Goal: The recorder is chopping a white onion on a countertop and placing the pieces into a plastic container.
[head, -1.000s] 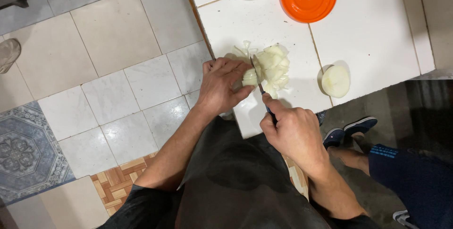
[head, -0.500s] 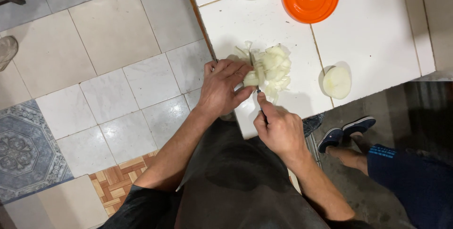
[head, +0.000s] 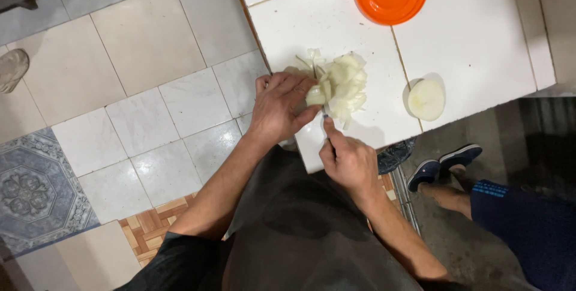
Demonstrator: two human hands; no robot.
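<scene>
Two hands work near the surface's front edge: left hand clamped on the chopped onion, right hand gripping a knife.

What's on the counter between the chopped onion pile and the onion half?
Nothing: head view shows bare white tile and a grout line between the chopped onion pile and the onion half.

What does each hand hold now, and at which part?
The right hand grips a knife by its handle. The left hand presses on the top of a pale onion piece, fingers curled over it.
</scene>
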